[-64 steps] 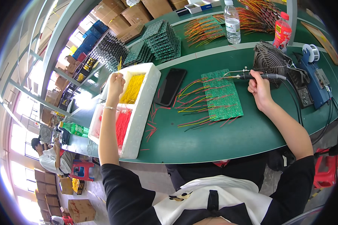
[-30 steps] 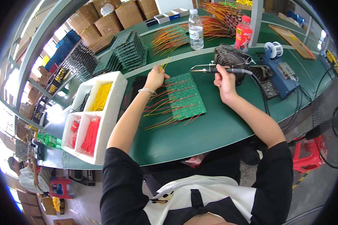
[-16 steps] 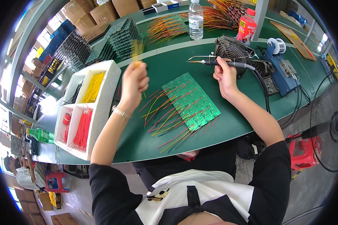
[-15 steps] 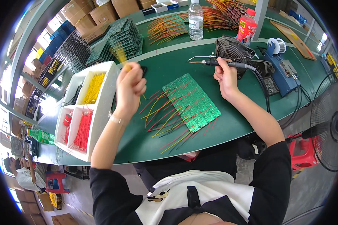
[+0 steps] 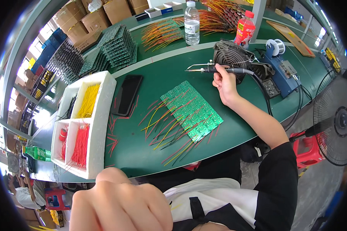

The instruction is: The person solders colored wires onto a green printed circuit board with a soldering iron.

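Note:
My right hand [image 5: 224,84] grips the handle of a soldering iron [image 5: 235,70], its tip pointing left above the green table. A thin curved metal tube runs over the tip. Below it lies a green circuit board panel [image 5: 194,109] with red, yellow and black wires spread out from its left and lower sides. My left hand [image 5: 121,204] is a fist, large and close in the lower left. Yellow strands show beside it at the bottom edge, from the bunch of yellow wires it holds; most of the bunch is hidden.
A white foam box [image 5: 100,127] with yellow, red and black wires stands left, beside a dark phone [image 5: 128,94]. Stacked boards [image 5: 119,46], a water bottle [image 5: 192,25] and a red bottle [image 5: 244,30] stand farther back. A fan-like unit [image 5: 235,56] and blue soldering station [image 5: 283,75] sit right.
My left hand has come from beside the foam box down and close to the camera, uncovering the phone and loose red wires. My right hand keeps its hold on the soldering iron.

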`<action>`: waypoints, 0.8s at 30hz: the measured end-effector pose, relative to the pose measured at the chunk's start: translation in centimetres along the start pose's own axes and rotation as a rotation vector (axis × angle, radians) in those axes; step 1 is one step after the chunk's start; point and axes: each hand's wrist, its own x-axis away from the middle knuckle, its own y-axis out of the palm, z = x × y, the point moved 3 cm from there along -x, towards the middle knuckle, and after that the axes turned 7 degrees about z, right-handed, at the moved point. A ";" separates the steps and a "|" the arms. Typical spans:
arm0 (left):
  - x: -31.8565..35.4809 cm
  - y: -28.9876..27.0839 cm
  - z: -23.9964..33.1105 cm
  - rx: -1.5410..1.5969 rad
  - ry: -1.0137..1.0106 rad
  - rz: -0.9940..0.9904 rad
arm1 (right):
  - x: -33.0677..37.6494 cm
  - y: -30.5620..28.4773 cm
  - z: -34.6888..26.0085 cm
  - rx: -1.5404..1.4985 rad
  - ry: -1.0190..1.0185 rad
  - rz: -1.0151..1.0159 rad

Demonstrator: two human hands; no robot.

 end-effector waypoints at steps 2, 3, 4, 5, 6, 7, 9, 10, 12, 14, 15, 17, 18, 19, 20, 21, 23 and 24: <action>-1.8 0.0 0.2 0.054 -0.151 -0.155 | -0.1 -0.6 -0.1 -0.007 -0.037 0.014; -1.7 -0.3 0.5 0.019 -0.140 -0.148 | 0.4 0.0 -0.2 -0.013 -0.041 0.021; -1.2 -0.5 0.7 0.052 -0.048 -0.209 | 0.5 0.5 -0.1 -0.012 -0.036 0.015; -1.0 -1.7 -0.4 0.153 0.028 -0.296 | 0.2 -1.0 -0.5 0.007 -0.055 0.045; -0.3 -2.0 -0.5 0.043 0.114 0.003 | 0.4 -0.6 -0.4 0.008 -0.033 0.026; 0.9 -2.4 -0.4 -0.066 0.202 0.303 | 0.5 -0.1 -0.2 0.010 -0.010 0.009; 0.9 -6.5 -1.5 -0.214 -0.087 0.463 | 0.4 -1.2 -0.2 0.022 -0.011 0.014; 1.1 -9.1 -2.2 -0.244 -0.086 0.480 | 0.5 -1.0 0.0 0.031 -0.001 -0.018; 1.9 -13.9 -3.0 -0.377 -0.113 0.583 | 0.3 -0.8 0.1 0.024 0.004 -0.017; 2.8 -16.8 -3.8 -0.435 -0.140 0.763 | 0.3 -0.4 0.0 0.021 -0.001 -0.026; 3.2 -18.0 -4.2 -0.432 -0.146 0.766 | 0.2 -0.5 0.2 0.023 0.003 -0.022; 4.3 -20.1 -5.3 -0.589 -0.268 0.816 | -0.1 -0.6 0.4 0.017 0.010 -0.033; 4.7 -20.8 -5.8 -0.613 -0.331 0.806 | -0.2 -0.6 0.4 0.010 0.001 -0.027; 5.1 -21.3 -6.2 -0.608 -0.359 0.810 | -0.1 -0.5 0.5 0.020 0.006 -0.022; 5.5 -21.7 -6.7 -0.661 -0.396 0.823 | -0.1 -0.5 0.4 0.013 0.006 -0.025; 5.9 -22.0 -7.1 -0.716 -0.432 0.835 | -0.1 -0.4 0.3 0.006 0.006 -0.029; 6.6 -22.6 -7.6 -0.715 -0.497 0.832 | 0.0 -0.3 0.3 0.009 0.004 -0.029; 6.9 -22.8 -7.8 -0.724 -0.559 0.822 | 0.1 -0.3 0.3 0.010 -0.010 -0.033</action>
